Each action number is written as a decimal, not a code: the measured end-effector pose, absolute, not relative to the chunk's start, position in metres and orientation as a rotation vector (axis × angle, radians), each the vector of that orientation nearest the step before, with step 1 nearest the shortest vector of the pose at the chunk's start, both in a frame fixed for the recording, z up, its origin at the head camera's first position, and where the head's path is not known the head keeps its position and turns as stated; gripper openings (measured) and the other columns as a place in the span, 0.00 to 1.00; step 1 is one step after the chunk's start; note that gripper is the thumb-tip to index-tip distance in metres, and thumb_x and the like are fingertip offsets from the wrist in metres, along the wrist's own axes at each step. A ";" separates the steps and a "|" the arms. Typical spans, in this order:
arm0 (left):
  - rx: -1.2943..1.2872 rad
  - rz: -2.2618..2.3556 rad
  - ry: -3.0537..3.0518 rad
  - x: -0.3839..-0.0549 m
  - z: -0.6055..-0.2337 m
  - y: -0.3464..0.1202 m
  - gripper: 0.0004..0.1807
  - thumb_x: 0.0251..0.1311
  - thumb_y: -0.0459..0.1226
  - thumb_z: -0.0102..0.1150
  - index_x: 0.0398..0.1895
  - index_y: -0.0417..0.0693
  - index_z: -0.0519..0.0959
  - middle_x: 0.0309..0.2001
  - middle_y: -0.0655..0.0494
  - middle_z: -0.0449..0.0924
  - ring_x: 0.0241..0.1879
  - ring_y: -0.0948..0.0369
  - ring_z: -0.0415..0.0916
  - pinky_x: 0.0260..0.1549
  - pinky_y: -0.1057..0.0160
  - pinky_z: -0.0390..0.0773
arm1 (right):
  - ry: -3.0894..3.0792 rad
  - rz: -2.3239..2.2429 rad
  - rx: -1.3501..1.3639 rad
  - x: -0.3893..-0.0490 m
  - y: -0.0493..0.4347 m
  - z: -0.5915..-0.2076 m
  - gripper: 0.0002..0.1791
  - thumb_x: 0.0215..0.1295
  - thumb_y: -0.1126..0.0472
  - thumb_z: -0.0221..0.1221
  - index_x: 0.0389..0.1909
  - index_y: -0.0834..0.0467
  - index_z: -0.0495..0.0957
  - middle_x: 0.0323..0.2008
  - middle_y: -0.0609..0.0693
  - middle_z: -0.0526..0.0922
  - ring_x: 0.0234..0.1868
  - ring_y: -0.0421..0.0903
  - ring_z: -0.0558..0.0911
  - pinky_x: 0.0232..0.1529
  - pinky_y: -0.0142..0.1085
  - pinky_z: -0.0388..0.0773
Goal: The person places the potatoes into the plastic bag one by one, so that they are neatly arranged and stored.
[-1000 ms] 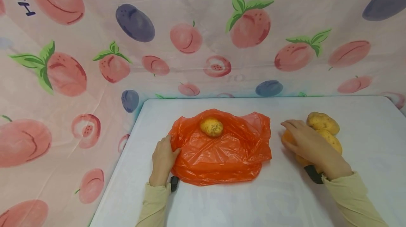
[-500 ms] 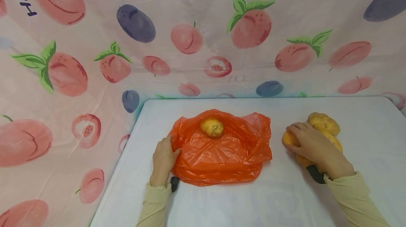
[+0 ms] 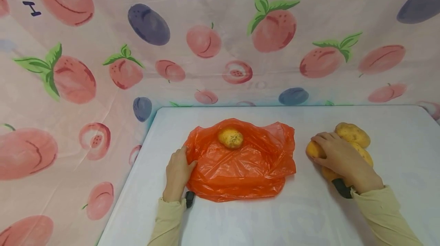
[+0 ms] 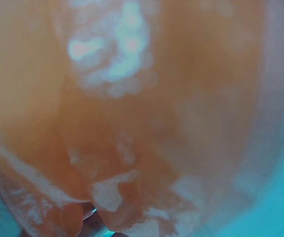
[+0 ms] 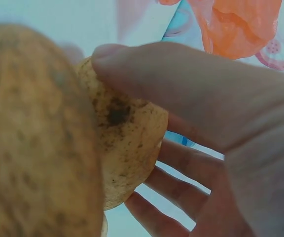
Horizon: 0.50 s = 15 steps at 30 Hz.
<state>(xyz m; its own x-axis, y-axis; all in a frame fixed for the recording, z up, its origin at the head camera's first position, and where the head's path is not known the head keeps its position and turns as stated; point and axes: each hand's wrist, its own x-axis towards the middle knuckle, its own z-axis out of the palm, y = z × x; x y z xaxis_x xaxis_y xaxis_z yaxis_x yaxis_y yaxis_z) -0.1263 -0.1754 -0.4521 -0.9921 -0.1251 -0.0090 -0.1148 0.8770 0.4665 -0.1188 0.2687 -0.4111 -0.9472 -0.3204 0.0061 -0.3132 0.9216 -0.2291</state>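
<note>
An orange plastic bag (image 3: pixel 233 165) lies spread on the table, with one potato (image 3: pixel 230 138) resting on its far part. My left hand (image 3: pixel 177 171) holds the bag's left edge, thumb over the plastic; crumpled film fills the left wrist view. On the right, my right hand (image 3: pixel 338 156) grips a potato (image 3: pixel 313 149) at the near-left of a small pile. In the right wrist view the thumb lies over this speckled potato (image 5: pixel 132 143) and the fingers curl round its far side. A second potato (image 5: pixel 38 138) looms close to the camera there.
More potatoes sit against the right hand: one behind it (image 3: pixel 353 134), one at its right (image 3: pixel 363 155) and one partly hidden under it (image 3: pixel 328 173). The white table (image 3: pixel 261 223) ends at a fruit-printed cloth (image 3: pixel 206 70) behind and to the left.
The right hand's fingers have drawn in from above the potato and curled round it. The left hand, the bag and the potato on it have stayed in place.
</note>
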 end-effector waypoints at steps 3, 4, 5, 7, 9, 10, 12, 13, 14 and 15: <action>0.191 -0.750 -3.021 -0.126 -0.452 -0.176 0.32 0.58 0.37 0.70 0.64 0.37 0.69 0.49 0.41 0.77 0.45 0.48 0.72 0.49 0.46 0.80 | 3.055 -0.366 -0.507 -0.119 0.269 -0.412 0.28 0.59 0.53 0.69 0.54 0.69 0.76 0.54 0.66 0.78 0.56 0.65 0.72 0.59 0.61 0.71; 0.188 -0.751 -3.020 -0.126 -0.452 -0.176 0.32 0.58 0.37 0.70 0.64 0.37 0.69 0.49 0.41 0.77 0.45 0.48 0.72 0.49 0.46 0.80 | 3.057 -0.371 -0.509 -0.119 0.268 -0.412 0.28 0.60 0.53 0.69 0.54 0.69 0.76 0.53 0.67 0.78 0.56 0.65 0.73 0.59 0.61 0.71; 0.189 -0.750 -3.023 -0.126 -0.452 -0.176 0.32 0.58 0.37 0.70 0.64 0.37 0.69 0.49 0.41 0.77 0.45 0.48 0.72 0.49 0.46 0.80 | 3.059 -0.379 -0.513 -0.119 0.268 -0.412 0.28 0.59 0.53 0.69 0.53 0.69 0.77 0.53 0.67 0.78 0.55 0.65 0.73 0.58 0.61 0.71; 0.187 -0.748 -3.020 -0.125 -0.452 -0.175 0.32 0.58 0.37 0.70 0.64 0.37 0.69 0.48 0.41 0.78 0.44 0.48 0.72 0.49 0.46 0.80 | 3.048 -0.389 -0.497 -0.120 0.268 -0.412 0.29 0.60 0.53 0.69 0.54 0.69 0.76 0.54 0.67 0.77 0.55 0.65 0.72 0.58 0.61 0.71; 0.185 -0.746 -3.019 -0.125 -0.452 -0.175 0.32 0.58 0.37 0.70 0.64 0.37 0.69 0.48 0.41 0.78 0.44 0.48 0.72 0.48 0.46 0.80 | 3.043 -0.400 -0.490 -0.120 0.267 -0.412 0.29 0.60 0.53 0.68 0.54 0.70 0.76 0.54 0.68 0.77 0.54 0.66 0.73 0.58 0.62 0.71; 0.187 -0.748 -3.019 -0.125 -0.452 -0.175 0.32 0.58 0.37 0.70 0.64 0.37 0.69 0.48 0.41 0.78 0.44 0.48 0.72 0.48 0.46 0.80 | 3.039 -0.406 -0.480 -0.121 0.267 -0.412 0.29 0.60 0.53 0.68 0.54 0.70 0.76 0.53 0.68 0.77 0.54 0.66 0.73 0.57 0.62 0.71; 0.194 -0.757 -3.019 -0.125 -0.451 -0.175 0.32 0.58 0.37 0.70 0.64 0.38 0.69 0.48 0.42 0.77 0.45 0.48 0.72 0.49 0.46 0.80 | 3.028 -0.417 -0.455 -0.122 0.267 -0.412 0.29 0.59 0.54 0.69 0.54 0.70 0.76 0.53 0.68 0.77 0.53 0.66 0.74 0.56 0.62 0.72; 0.195 -0.763 -3.019 -0.125 -0.451 -0.175 0.32 0.58 0.37 0.70 0.64 0.38 0.69 0.49 0.42 0.77 0.45 0.48 0.72 0.49 0.46 0.80 | 3.029 -0.428 -0.448 -0.123 0.266 -0.412 0.29 0.58 0.54 0.69 0.54 0.70 0.76 0.52 0.68 0.77 0.52 0.65 0.75 0.56 0.62 0.73; 0.197 -0.767 -3.020 -0.125 -0.451 -0.175 0.33 0.59 0.37 0.70 0.65 0.38 0.69 0.49 0.42 0.77 0.45 0.48 0.72 0.50 0.46 0.80 | 3.030 -0.437 -0.445 -0.123 0.266 -0.412 0.29 0.58 0.54 0.70 0.53 0.71 0.76 0.52 0.68 0.77 0.51 0.65 0.75 0.55 0.62 0.73; 0.196 -0.769 -3.018 -0.126 -0.450 -0.175 0.32 0.59 0.37 0.69 0.65 0.38 0.69 0.49 0.42 0.77 0.45 0.48 0.72 0.50 0.46 0.80 | 3.029 -0.447 -0.438 -0.124 0.266 -0.412 0.30 0.57 0.54 0.70 0.53 0.71 0.77 0.51 0.68 0.78 0.50 0.65 0.76 0.55 0.61 0.74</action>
<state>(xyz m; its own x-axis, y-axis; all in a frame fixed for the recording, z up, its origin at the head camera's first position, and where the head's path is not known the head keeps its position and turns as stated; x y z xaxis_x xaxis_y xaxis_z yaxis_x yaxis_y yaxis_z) -0.1256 -0.1754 -0.4505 -0.9919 -0.1265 -0.0102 -0.1160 0.8706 0.4782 -0.1240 0.2663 -0.4121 -0.9587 -0.2842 -0.0066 -0.2702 0.9182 -0.2895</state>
